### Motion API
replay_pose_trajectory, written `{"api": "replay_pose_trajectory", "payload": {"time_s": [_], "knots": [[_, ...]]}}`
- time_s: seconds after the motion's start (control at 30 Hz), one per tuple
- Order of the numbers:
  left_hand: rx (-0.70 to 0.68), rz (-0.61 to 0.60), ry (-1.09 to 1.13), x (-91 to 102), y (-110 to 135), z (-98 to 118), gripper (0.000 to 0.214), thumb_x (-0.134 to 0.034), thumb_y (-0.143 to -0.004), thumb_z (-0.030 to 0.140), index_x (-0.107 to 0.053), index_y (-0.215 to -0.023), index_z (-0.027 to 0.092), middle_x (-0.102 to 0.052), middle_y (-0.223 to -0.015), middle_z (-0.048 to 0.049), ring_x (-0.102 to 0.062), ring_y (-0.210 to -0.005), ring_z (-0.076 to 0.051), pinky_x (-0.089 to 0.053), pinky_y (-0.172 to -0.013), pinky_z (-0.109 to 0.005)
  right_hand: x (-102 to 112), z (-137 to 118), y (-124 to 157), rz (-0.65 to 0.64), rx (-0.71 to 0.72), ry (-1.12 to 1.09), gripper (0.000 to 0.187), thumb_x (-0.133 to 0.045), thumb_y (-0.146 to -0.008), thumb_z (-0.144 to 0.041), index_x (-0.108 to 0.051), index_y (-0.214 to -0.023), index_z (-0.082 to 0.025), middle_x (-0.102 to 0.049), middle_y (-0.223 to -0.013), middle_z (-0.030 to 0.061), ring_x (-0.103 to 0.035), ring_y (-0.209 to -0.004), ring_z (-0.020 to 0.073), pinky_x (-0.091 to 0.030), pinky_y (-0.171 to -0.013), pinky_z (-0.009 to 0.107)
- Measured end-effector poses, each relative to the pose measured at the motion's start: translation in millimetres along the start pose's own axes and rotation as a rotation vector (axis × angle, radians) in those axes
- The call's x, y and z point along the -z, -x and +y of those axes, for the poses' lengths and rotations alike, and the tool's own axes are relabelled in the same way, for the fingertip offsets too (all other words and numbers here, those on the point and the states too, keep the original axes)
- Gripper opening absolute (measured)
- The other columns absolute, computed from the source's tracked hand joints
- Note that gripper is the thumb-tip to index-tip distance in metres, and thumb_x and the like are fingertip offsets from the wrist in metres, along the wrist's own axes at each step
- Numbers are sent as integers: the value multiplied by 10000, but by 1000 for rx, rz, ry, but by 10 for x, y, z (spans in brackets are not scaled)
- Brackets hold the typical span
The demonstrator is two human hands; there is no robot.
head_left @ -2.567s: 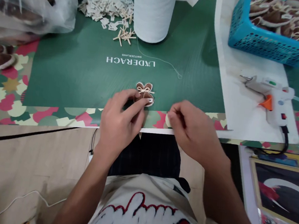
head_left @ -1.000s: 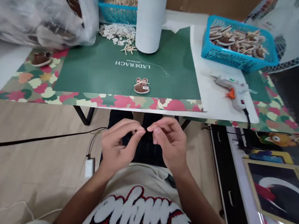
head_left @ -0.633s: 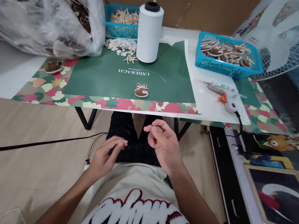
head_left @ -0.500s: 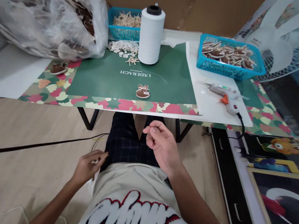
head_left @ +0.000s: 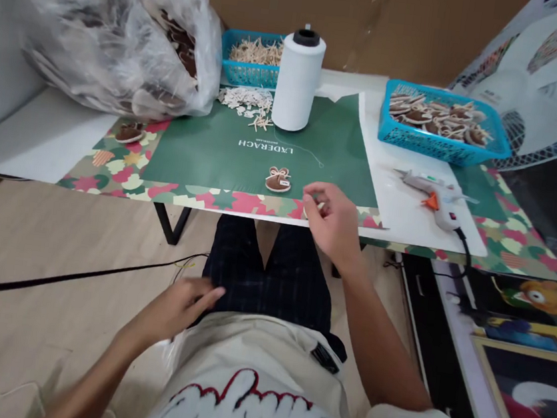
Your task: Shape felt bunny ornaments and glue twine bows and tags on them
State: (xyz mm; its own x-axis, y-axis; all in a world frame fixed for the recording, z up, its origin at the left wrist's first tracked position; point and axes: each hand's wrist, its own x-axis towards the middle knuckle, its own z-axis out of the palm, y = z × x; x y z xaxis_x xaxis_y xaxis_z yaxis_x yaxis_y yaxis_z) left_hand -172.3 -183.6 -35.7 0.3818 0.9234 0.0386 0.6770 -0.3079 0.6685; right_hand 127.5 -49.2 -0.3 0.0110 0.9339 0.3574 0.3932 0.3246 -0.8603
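On the green sheet lies a small brown toy shoe [head_left: 278, 181] with a pale bow and a little white label. My right hand [head_left: 332, 218] hovers over the table's front edge, just right of this shoe and apart from it. Its fingers are bent, with a gap between thumb and forefinger and nothing visible in them. My left hand [head_left: 186, 309] hangs above my lap, slightly blurred, the thumb stretched out and the fingers loosely bent; I see nothing in it. Another brown toy shoe [head_left: 130, 133] rests on the patterned paper at the left.
A white thread cone [head_left: 299, 84] stands behind, near a pile of white labels [head_left: 248, 100] and a blue basket of pale bows [head_left: 228, 71]. Rightward are a blue basket [head_left: 434, 145] of shoes, a glue gun [head_left: 434, 193] and a fan [head_left: 528, 90]. A plastic bag [head_left: 122, 37] bulges left.
My right hand has moved from above my lap up to the table edge beside the shoe. My left hand has shifted slightly right. The view has tilted a little.
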Motion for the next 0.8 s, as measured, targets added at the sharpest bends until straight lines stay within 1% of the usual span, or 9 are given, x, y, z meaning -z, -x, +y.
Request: {"api": "replay_pose_trajectory", "payload": {"time_s": [0.03,0.07,0.13,0.17,0.2,0.27,0.4,0.57,0.8], "knots": [[-94,-16,66,45,-318,139,247,-632,-1010,256,-736,-788,226,-745,-762,-1,-726,-662,-154,-578,-649,-235,-21,46,-93,-56,72,95,122,-617,-960,-239,-699,-1040,-197,-703,-969,39,-594,-737,143,-481,-687,289],[-188,74,109,73,-631,267,164,-611,-1021,225,-756,-945,212,-777,-917,-36,-752,-821,-169,-600,-780,-262,-50,81,-170,-107,133,160,150,-600,-971,-222,-706,-1073,-191,-715,-1038,58,-625,-784,155,-502,-725,300],[-341,394,78,64,-1194,445,147,-615,-1010,185,-735,-1096,188,-769,-1049,-81,-733,-990,-198,-588,-924,-331,-118,119,-267,-165,218,241,194,-571,-994,-197,-709,-1131,-187,-727,-1138,86,-675,-924,192,-530,-839,328],[-354,521,21,27,-1426,486,163,-607,-1007,169,-731,-1111,182,-752,-1086,-100,-715,-1045,-216,-581,-957,-365,-151,127,-288,-174,247,277,207,-560,-1004,-188,-710,-1147,-187,-732,-1164,96,-683,-991,212,-532,-891,345],[-349,581,-31,-25,-1616,495,187,-597,-1006,161,-727,-1140,175,-737,-1124,-121,-701,-1066,-229,-579,-966,-390,-181,131,-295,-174,271,318,220,-550,-1011,-182,-713,-1159,-187,-736,-1186,104,-681,-1044,230,-530,-931,363],[-346,616,-98,-148,-1864,451,232,-578,-1008,149,-717,-1192,173,-724,-1156,-137,-689,-1077,-244,-585,-955,-413,-225,136,-282,-168,306,414,242,-538,-1022,-174,-723,-1178,-182,-741,-1205,116,-672,-1088,254,-524,-959,390],[-352,596,-162,-288,-1966,329,266,-570,-1008,122,-701,-1234,168,-739,-1147,-136,-692,-1078,-253,-586,-943,-410,-240,153,-239,-171,329,509,278,-520,-1048,-186,-732,-1229,-177,-748,-1227,110,-673,-1068,260,-524,-947,413],[-357,557,-205,-242,-1920,323,304,-572,-999,99,-671,-1273,187,-738,-1147,-129,-696,-1073,-249,-579,-943,-416,-230,168,-227,-143,286,444,293,-505,-1063,-197,-723,-1258,-178,-761,-1234,113,-684,-1093,254,-539,-954,413],[-310,507,-249,-213,-1931,364,315,-584,-976,72,-639,-1275,158,-703,-1150,-161,-673,-1064,-273,-573,-918,-431,-270,168,-184,-69,310,544,270,-562,-1022,-147,-746,-1215,-188,-787,-1163,92,-702,-1004,247,-537,-864,398]]}}
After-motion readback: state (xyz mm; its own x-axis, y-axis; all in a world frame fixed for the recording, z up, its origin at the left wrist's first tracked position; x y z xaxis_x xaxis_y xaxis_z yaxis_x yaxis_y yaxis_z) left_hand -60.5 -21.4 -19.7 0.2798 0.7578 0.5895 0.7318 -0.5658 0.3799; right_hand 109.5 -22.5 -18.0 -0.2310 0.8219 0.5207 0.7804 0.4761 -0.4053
